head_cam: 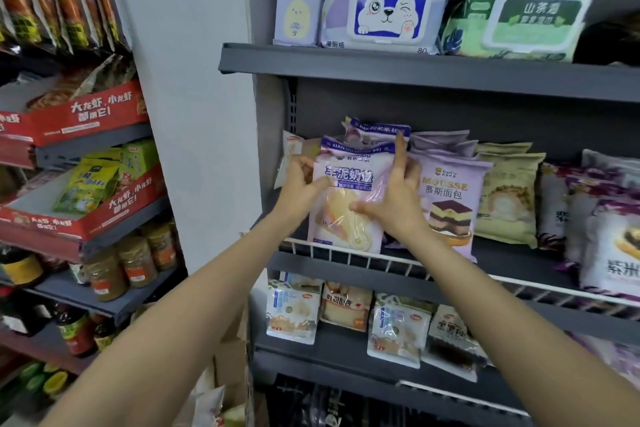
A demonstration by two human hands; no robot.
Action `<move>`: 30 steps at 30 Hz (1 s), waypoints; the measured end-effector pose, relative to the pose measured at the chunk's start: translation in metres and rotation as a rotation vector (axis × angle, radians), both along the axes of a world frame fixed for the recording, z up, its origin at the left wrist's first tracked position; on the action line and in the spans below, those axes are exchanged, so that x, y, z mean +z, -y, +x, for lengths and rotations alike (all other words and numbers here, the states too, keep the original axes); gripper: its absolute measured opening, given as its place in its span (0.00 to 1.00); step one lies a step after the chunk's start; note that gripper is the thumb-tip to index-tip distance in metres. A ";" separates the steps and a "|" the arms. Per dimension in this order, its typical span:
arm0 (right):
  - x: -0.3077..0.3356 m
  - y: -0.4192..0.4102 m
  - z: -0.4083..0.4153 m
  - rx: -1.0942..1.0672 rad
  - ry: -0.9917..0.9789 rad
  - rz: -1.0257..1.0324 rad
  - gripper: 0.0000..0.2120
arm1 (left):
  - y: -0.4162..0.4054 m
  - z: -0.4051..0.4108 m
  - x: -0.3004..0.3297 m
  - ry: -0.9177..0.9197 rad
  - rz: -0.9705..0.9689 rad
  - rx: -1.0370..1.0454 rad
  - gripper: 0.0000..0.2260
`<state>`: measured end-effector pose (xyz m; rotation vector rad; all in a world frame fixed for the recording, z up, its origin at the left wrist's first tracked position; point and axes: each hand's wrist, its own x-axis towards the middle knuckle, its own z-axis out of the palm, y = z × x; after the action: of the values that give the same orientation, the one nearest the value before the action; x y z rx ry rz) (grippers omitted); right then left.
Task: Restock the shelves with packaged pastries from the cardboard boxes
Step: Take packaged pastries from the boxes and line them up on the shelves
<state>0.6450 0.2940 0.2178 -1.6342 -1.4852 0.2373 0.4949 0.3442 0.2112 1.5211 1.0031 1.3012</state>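
A pink-and-white pastry packet [349, 204] with a blue top band stands upright at the left end of the middle shelf [519, 274], behind a white wire rail [398, 262]. My left hand [299, 185] grips the packet's left edge, thumb across its front. On the packet's right side my right hand [394, 198] presses with spread fingers, its index finger pointing up to a second packet [377, 133] of the same kind behind. A corner of a cardboard box [230, 350] shows low down, between my forearms.
Mousse bread packets [450, 198] and yellow and purple pastry packets fill the shelf to the right. Wet-wipe packs [384, 7] sit on the shelf above, small bread packets [294, 308] below. A white pillar [194, 97] separates the left rack of jars and red trays.
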 end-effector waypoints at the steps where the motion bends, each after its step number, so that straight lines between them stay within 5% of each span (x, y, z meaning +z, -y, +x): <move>1: -0.005 0.003 -0.001 -0.036 0.087 0.037 0.63 | 0.001 -0.003 -0.006 -0.091 0.006 -0.043 0.16; 8: 0.003 0.004 -0.022 0.010 0.759 0.201 0.36 | 0.005 -0.017 0.003 -0.382 0.082 -0.071 0.26; 17: -0.006 0.013 -0.091 0.387 0.495 0.175 0.18 | 0.010 -0.084 -0.018 -0.532 0.261 0.250 0.03; 22: -0.055 -0.003 -0.154 0.583 0.485 0.005 0.13 | 0.023 -0.150 -0.067 -0.728 0.215 0.462 0.06; 30: -0.190 -0.025 -0.245 0.786 0.531 -0.405 0.11 | 0.046 -0.252 -0.189 -0.912 -0.262 0.473 0.08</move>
<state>0.3997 0.3188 0.0282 -1.3799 -2.5959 0.5975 0.2429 0.2983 0.0217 1.7417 2.1174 0.6675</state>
